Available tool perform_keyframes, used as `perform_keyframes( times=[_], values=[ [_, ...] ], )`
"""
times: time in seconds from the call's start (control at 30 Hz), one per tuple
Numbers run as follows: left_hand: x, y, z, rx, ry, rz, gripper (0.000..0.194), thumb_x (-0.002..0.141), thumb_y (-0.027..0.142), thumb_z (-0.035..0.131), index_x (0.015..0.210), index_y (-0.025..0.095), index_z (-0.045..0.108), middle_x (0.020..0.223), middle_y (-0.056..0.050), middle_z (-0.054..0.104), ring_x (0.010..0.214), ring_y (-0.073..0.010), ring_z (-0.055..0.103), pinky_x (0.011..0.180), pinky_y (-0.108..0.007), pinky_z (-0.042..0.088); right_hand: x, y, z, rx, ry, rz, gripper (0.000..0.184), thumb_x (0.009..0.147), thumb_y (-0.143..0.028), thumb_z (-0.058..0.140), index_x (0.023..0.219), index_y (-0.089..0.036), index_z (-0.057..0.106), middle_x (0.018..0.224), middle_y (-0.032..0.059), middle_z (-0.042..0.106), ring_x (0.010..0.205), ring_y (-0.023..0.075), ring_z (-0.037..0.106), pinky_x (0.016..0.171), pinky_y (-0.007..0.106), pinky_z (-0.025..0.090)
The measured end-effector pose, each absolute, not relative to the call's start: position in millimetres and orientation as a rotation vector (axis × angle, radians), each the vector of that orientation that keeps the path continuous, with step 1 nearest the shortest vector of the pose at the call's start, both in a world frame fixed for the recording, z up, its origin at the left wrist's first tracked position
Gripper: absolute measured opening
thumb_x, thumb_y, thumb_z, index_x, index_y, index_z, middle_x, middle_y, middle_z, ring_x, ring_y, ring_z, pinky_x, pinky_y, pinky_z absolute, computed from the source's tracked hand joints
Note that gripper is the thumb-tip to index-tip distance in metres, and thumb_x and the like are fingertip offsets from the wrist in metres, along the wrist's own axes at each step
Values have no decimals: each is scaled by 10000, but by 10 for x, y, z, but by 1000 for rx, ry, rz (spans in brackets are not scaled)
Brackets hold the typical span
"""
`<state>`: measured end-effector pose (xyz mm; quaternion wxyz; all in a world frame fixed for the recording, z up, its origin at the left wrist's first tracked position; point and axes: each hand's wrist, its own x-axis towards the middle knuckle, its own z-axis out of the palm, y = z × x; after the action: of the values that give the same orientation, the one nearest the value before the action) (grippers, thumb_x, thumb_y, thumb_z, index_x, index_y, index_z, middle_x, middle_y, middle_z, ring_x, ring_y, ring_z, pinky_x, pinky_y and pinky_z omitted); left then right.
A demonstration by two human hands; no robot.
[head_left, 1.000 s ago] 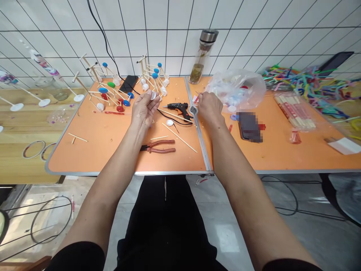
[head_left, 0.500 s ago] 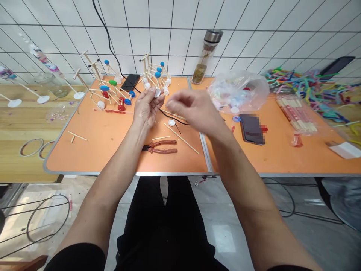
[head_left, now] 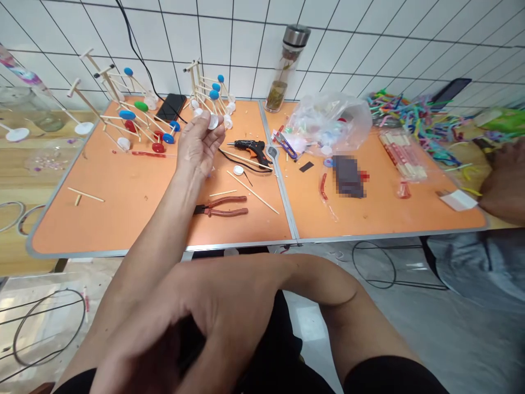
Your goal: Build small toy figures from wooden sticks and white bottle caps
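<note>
Left fingers (head_left: 196, 127) on a white cap (head_left: 213, 122), beside a stick frame (head_left: 207, 90)

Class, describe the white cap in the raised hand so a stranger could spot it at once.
On the left orange table stand wooden stick models. Before them rises the person's left hand, and at its fingertips sits a white plastic cap, the only cap in a hand.
</note>
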<state>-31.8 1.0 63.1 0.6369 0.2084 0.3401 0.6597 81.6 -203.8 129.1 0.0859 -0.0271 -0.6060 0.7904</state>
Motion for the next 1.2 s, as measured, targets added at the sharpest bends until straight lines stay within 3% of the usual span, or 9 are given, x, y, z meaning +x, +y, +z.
perform_keyframes(
  times=[0.07, 0.17, 0.23, 0.3, 0.43, 0.63, 0.77, 0.9, 1.2],
  values=[
    [-316, -8, 659, 499, 777, 1523, 124, 1105, 298, 707, 1031, 212, 757, 990, -55, 874, 911, -154, 868, 976, -241, 676, 906, -1816, 1289, -120, -2044, 2027, 100, 1014, -181, 800, 1108, -214, 788, 1055, -18, 836, 955, 117, 773, 876, 195, 563],
    [-324, -22, 685, 552, 778, 1568, 165, 1119, 278, 685, 982, 189, 708, 917, -25, 850, 755, -111, 820, 893, -224, 678, 1122, -1284, 1236, -648, -2334, 1112, 136, 1058, -215, 693, 1128, -189, 807, 1105, 42, 828, 994, 177, 730, 898, 292, 525],
    [-335, -14, 678, 566, 795, 1580, 135, 1116, 255, 686, 997, 190, 693, 959, -26, 854, 868, -134, 851, 925, -241, 677, 1245, -915, 1156, -1056, -2452, 534, 211, 1049, -171, 631, 1137, -191, 822, 1132, 82, 826, 1047, 235, 717, 894, 338, 482],
    [-351, 10, 651, 562, 802, 1586, 109, 1117, 255, 683, 1031, 189, 690, 1058, -47, 861, 1059, -187, 867, 977, -279, 679, 1300, -636, 1055, -1254, -2658, 248, 218, 1015, -143, 626, 1081, -186, 830, 1103, 106, 822, 1012, 251, 709, 812, 339, 421],
    [-375, 54, 595, 558, 773, 1580, 85, 1121, 243, 667, 1072, 183, 702, 1232, -70, 856, 1163, -226, 857, 982, -328, 693, 1249, -424, 886, -1269, -2938, 254, 186, 958, -140, 645, 946, -209, 816, 982, 69, 804, 856, 208, 655, 688, 340, 297],
    [-364, 31, 600, 578, 798, 1559, 116, 1085, 237, 725, 995, 169, 701, 1174, -103, 871, 1205, -232, 846, 1145, -369, 630, 1168, -399, 762, -1193, -3035, 291, 200, 948, -140, 622, 925, -211, 807, 997, 66, 804, 815, 200, 615, 670, 344, 270],
    [-370, 39, 574, 587, 797, 1549, 108, 1050, 255, 775, 994, 186, 714, 1192, -104, 877, 1221, -229, 841, 1201, -388, 597, 1178, -343, 674, -1121, -3055, 274, 266, 994, -159, 545, 945, -196, 804, 1022, 95, 812, 804, 209, 599, 680, 354, 268],
    [-387, 57, 555, 605, 809, 1545, 108, 1050, 284, 778, 1045, 185, 733, 1186, -102, 880, 1189, -225, 851, 1182, -399, 615, 1215, -303, 608, -1050, -3065, 293, 203, 964, -165, 571, 923, -185, 769, 998, 95, 795, 769, 196, 553, 680, 350, 270],
    [-416, 80, 575, 578, 800, 1547, 113, 1064, 299, 750, 1035, 190, 742, 1180, -104, 885, 1252, -232, 833, 1181, -344, 604, 1576, -286, 862, -958, -2682, 565, 96, 885, -139, 574, 838, -190, 641, 838, 21, 685, 742, 149, 528, 732, 311, 329]
  ],
)
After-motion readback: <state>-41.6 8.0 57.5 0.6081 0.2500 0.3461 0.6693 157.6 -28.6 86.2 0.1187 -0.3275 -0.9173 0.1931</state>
